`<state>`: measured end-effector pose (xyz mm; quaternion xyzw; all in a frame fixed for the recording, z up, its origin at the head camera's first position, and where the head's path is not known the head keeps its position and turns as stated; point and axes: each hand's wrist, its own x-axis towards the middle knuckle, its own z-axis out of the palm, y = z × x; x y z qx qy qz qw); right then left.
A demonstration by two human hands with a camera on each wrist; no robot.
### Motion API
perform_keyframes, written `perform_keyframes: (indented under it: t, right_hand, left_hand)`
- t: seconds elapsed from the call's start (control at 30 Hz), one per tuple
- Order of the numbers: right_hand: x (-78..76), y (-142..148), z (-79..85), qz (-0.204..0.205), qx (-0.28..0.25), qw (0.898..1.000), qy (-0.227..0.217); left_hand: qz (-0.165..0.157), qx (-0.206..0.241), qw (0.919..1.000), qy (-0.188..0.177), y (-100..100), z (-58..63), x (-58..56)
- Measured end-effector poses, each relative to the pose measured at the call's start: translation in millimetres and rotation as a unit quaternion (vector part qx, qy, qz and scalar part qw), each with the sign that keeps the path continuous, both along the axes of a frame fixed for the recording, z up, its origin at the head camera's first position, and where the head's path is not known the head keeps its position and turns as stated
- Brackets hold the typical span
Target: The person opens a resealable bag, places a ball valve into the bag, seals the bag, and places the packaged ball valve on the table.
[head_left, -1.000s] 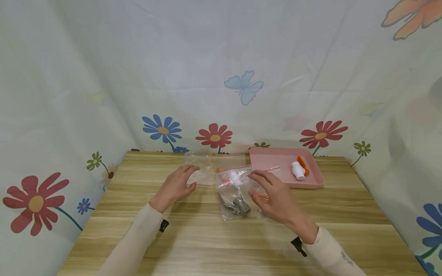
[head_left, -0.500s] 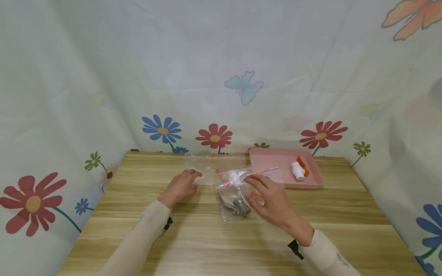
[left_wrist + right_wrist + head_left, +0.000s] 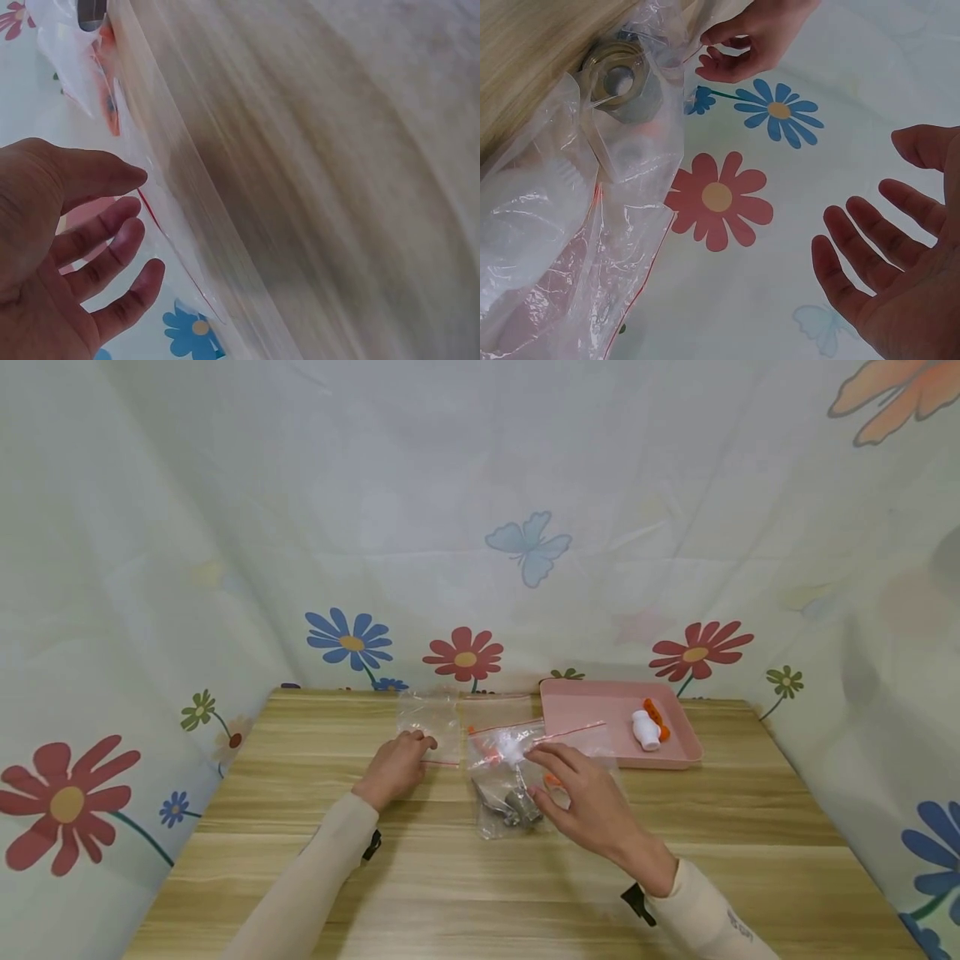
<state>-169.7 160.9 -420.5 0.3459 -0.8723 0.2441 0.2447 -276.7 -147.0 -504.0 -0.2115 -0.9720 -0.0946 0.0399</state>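
My left hand (image 3: pixel 397 768) is at the near edge of a flat clear zip bag (image 3: pixel 442 710) with a red seal line. In the left wrist view its thumb and fingers are loosely bent and apart, with the thumb beside the red line (image 3: pixel 169 236). My right hand (image 3: pixel 596 806) hovers over more clear zip bags, fingers spread and holding nothing. These bags hold grey metal pipe fittings (image 3: pixel 522 807), a white piece (image 3: pixel 513 748) and orange parts. The right wrist view shows a threaded metal fitting (image 3: pixel 622 82) and a ribbed white piece (image 3: pixel 532 217) through the plastic.
A pink tray (image 3: pixel 585 693) stands at the back right of the wooden table (image 3: pixel 450 893). It holds a white fitting (image 3: pixel 646 731) and an orange part (image 3: pixel 655 717). A flower-printed curtain (image 3: pixel 420 577) surrounds the table's back and sides.
My left hand has moved down and slightly right to the flat bag's near edge. The right hand has shifted slightly left over the filled bags. The tray has stayed put.
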Motion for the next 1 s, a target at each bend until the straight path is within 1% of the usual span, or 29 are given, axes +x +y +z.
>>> perform_keyframes:
  t: [0.07,0.33,0.53,0.73,0.83,1.0]
  right_hand:
    - [-0.2,-0.2,-0.7,-0.001,-0.001,1.000,0.002]
    - [-0.2,-1.8,-3.1,-0.001,0.000,1.000,-0.003]
    - [-0.4,-1.0,-3.4,-0.002,-0.005,1.000,-0.004]
    - [-0.5,-0.5,-1.9,-0.004,-0.004,1.000,0.001]
    - [-0.5,-0.3,-0.6,-0.005,-0.004,1.000,0.004]
    - [-0.4,0.6,2.4,-0.010,-0.006,1.000,0.007]
  left_hand:
    - [0.000,-0.002,1.0000,0.004,0.1,-0.2,-0.3]
    - [0.007,-0.021,0.9997,-0.006,0.5,-4.6,-3.1]
    - [0.009,-0.012,0.9999,0.003,-0.9,-7.6,-6.1]
    - [0.004,0.011,0.9997,0.021,-2.3,-1.0,-3.1]
    - [0.001,0.021,0.9987,0.046,-2.0,4.5,0.4]
    - [-0.003,0.062,0.9941,0.088,-0.1,15.7,7.7]
